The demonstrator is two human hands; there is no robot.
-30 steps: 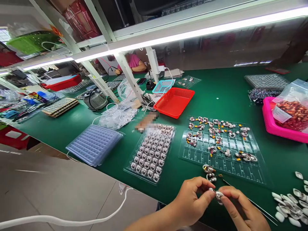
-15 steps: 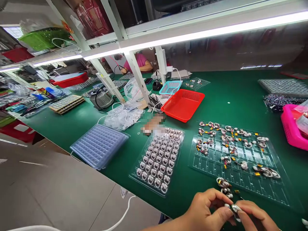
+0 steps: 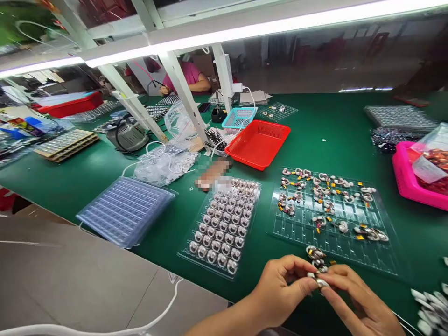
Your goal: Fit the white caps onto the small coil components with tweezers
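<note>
Both hands meet at the lower right, above the green table. My left hand (image 3: 285, 289) pinches one side of a small white and silver part (image 3: 319, 282); my right hand (image 3: 357, 296) grips its other side between thumb and fingers. Just behind the fingertips lies a small pile of similar parts with yellow tabs (image 3: 315, 253). Beyond it, a clear tray (image 3: 297, 231) carries several white parts with wires and yellow tabs. To the left, another clear tray (image 3: 224, 272) holds rows of round silvery parts.
A stack of clear trays (image 3: 126, 210) lies at left. Farther back are a red basket (image 3: 259, 144), a blue basket (image 3: 240, 117) and a grey device (image 3: 128, 136). A pink basket (image 3: 408, 175) and loose white pieces (image 3: 434, 310) are at right. Across the table sits a person in pink (image 3: 187, 77).
The view has shifted, so the table items appear farther left and more loose white pieces show at right. Both hands still hold the small part and are seen slightly higher and farther left.
</note>
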